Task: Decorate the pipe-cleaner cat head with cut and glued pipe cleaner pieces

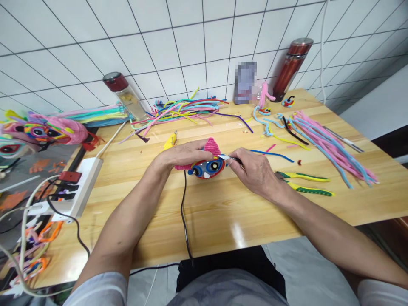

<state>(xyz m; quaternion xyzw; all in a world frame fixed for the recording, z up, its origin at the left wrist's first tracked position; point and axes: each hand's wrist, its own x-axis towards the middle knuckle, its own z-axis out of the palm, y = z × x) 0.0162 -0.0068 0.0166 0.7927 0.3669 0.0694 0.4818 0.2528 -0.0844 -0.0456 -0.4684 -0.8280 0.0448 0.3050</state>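
Observation:
My left hand (pixel 183 154) is closed on a fuzzy craft head (pixel 208 169) made of pipe cleaners. It has pink ears, blue-ringed eyes and a red edge, and part of it is hidden under my fingers. At its right side, my right hand (pixel 251 170) grips a slim tool (pixel 227 157) with a pale pointed tip and a dark handle. The tip touches or nearly touches the head; I cannot tell which. Behind my left hand lies a yellow glue gun (pixel 170 141) with a metal nozzle, partly covered.
Yellow-green pliers (pixel 307 182) lie beside my right wrist. Pink and blue pipe cleaners (pixel 334 148) are at the right, with a mixed pile (pixel 188 108) at the back. A glass bottle (pixel 126 95), a red thermos (pixel 291 70) and a power strip (pixel 86 182) stand around. A black cord (pixel 182 208) crosses the front.

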